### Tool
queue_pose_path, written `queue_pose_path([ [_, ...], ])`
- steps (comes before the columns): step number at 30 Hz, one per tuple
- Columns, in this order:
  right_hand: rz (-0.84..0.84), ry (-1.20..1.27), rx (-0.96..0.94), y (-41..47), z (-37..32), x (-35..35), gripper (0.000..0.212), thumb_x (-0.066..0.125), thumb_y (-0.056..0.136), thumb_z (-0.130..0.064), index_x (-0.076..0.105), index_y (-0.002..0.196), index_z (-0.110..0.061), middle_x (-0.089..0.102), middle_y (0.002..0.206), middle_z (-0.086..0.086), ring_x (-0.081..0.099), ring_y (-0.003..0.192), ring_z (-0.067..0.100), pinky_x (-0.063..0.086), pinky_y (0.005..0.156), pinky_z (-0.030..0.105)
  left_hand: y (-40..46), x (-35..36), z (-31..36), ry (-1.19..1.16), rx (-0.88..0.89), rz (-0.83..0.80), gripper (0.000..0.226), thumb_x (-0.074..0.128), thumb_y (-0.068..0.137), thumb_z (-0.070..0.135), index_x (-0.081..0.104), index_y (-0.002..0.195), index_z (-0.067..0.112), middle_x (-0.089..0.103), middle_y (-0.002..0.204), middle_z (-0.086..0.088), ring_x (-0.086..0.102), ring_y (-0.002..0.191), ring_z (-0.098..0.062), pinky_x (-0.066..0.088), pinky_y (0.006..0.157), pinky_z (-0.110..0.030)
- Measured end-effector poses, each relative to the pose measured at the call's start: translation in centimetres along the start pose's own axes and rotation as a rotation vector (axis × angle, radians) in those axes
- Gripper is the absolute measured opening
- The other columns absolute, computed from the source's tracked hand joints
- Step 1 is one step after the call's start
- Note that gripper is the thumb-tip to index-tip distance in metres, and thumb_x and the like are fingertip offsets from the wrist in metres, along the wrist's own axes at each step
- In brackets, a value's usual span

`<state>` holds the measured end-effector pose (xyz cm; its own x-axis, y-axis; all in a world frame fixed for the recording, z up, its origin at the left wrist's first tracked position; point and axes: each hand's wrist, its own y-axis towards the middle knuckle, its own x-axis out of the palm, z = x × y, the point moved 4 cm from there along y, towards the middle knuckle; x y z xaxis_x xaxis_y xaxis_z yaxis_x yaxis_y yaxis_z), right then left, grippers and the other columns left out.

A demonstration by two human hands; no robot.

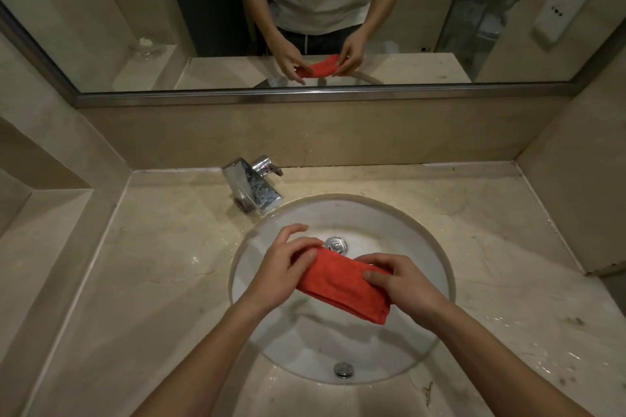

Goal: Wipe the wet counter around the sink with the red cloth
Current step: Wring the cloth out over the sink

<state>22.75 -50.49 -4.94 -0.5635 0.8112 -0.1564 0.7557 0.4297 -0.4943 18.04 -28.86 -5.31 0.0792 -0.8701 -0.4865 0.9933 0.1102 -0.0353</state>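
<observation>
Red cloth, folded, hangs over the sink as our left hand and right hand pinch its ends, likely readying a pad for the wet counter.

A single wide-angle view from the person's head looks forward and steeply down, close over the round sink set mid-tabletop. The tabletop's far edge meets a wall, where a mirror faces the camera across the frame's top.
</observation>
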Motion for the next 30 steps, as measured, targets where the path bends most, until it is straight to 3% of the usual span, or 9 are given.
queue_pose_path([
  [3, -0.102, 0.058, 0.11, 0.2, -0.7, -0.6, 0.023, 0.055, 0.097, -0.006, 0.075, 0.107, -0.014, 0.076, 0.099, 0.008, 0.069, 0.082, 0.015, 0.05, 0.066, 0.024, -0.8, 1.2, 1.7, 0.278, 0.166, -0.297, 0.075, 0.072, 0.073, 0.062, 0.05, 0.139, 0.037, 0.025, 0.15, 0.015, 0.029, 0.134, 0.0, 0.027, 0.11, -0.016],
  [6, -0.269, -0.034, 0.133, -0.1, -1.6, -1.0, 0.02, 0.07, 0.091, -0.021, 0.074, 0.11, -0.014, 0.075, 0.105, 0.014, 0.07, 0.09, 0.023, 0.052, 0.076, 0.031, -0.8, 1.9, 2.0, 0.618, 0.294, -0.435, 0.102, 0.076, 0.066, 0.061, 0.025, 0.151, 0.033, 0.03, 0.142, 0.013, 0.031, 0.123, -0.006, 0.035, 0.102, -0.02],
  [10, -0.302, -0.361, 0.0, -0.3, -3.0, 0.0, 0.042, 0.089, 0.069, -0.043, 0.072, 0.101, -0.022, 0.074, 0.094, 0.003, 0.068, 0.078, 0.009, 0.052, 0.067, 0.023, 0.8, 1.7, 1.9, 0.803, 0.276, -0.476, 0.069, 0.076, 0.069, 0.056, 0.048, 0.125, 0.027, 0.051, 0.112, 0.009, 0.048, 0.104, -0.014, 0.044, 0.078, -0.031],
  [14, -0.236, -0.758, -0.153, 0.5, -2.8, 0.2, 0.047, 0.089, 0.058, -0.054, 0.066, 0.08, -0.019, 0.069, 0.072, 0.004, 0.062, 0.06, 0.014, 0.045, 0.056, 0.026, 1.8, 1.1, 2.4, 0.892, 0.227, -0.477, 0.049, 0.073, 0.07, 0.063, 0.053, 0.091, 0.023, 0.059, 0.087, 0.007, 0.056, 0.084, -0.016, 0.046, 0.07, -0.035],
  [16, -0.215, -0.781, -0.173, 0.8, -2.5, -0.3, 0.046, 0.089, 0.059, -0.053, 0.064, 0.074, -0.017, 0.068, 0.069, 0.005, 0.059, 0.058, 0.013, 0.044, 0.057, 0.027, 2.1, 1.0, 2.4, 0.752, 0.172, -0.504, 0.053, 0.075, 0.064, 0.067, 0.055, 0.083, 0.023, 0.057, 0.084, 0.009, 0.052, 0.083, -0.011, 0.044, 0.07, -0.031],
  [19, -0.23, -0.75, -0.16, 0.9, -2.7, -1.0, 0.048, 0.088, 0.059, -0.055, 0.068, 0.081, -0.017, 0.067, 0.083, 0.0, 0.061, 0.072, 0.013, 0.051, 0.068, 0.035, 2.1, 1.2, 2.4, 0.371, 0.015, -0.573, 0.054, 0.082, 0.054, 0.061, 0.066, 0.084, 0.019, 0.058, 0.09, 0.011, 0.052, 0.083, -0.005, 0.043, 0.07, -0.025],
  [23, -0.458, -0.179, 0.018, 0.1, -2.6, -1.0, 0.023, 0.083, 0.08, -0.013, 0.07, 0.099, -0.009, 0.07, 0.083, 0.015, 0.068, 0.067, 0.021, 0.056, 0.062, 0.028, 1.9, 0.6, 3.0, -0.26, -0.175, -0.56, 0.037, 0.086, 0.069, 0.016, 0.067, 0.1, 0.011, 0.063, 0.079, -0.004, 0.052, 0.056, -0.016, 0.043, 0.048, -0.026],
  [26, -0.522, 0.072, 0.049, -0.2, -2.2, -0.6, 0.023, 0.077, 0.084, -0.006, 0.066, 0.103, -0.003, 0.065, 0.085, 0.018, 0.061, 0.06, 0.019, 0.048, 0.049, 0.025, 2.4, -0.3, 2.4, -0.618, -0.247, -0.338, 0.039, 0.079, 0.07, 0.013, 0.066, 0.105, 0.007, 0.062, 0.082, -0.009, 0.047, 0.05, -0.014, 0.037, 0.041, -0.02],
  [30, -0.474, 0.318, 0.13, 0.2, -1.7, 1.2, 0.029, 0.08, 0.076, -0.024, 0.057, 0.085, -0.009, 0.05, 0.066, 0.006, 0.047, 0.057, 0.015, 0.036, 0.046, 0.022, 2.5, 1.1, 2.0, -1.002, -0.332, 0.015, 0.034, 0.071, 0.085, 0.025, 0.063, 0.112, 0.006, 0.065, 0.087, -0.012, 0.052, 0.047, -0.01, 0.04, 0.042, -0.018],
])
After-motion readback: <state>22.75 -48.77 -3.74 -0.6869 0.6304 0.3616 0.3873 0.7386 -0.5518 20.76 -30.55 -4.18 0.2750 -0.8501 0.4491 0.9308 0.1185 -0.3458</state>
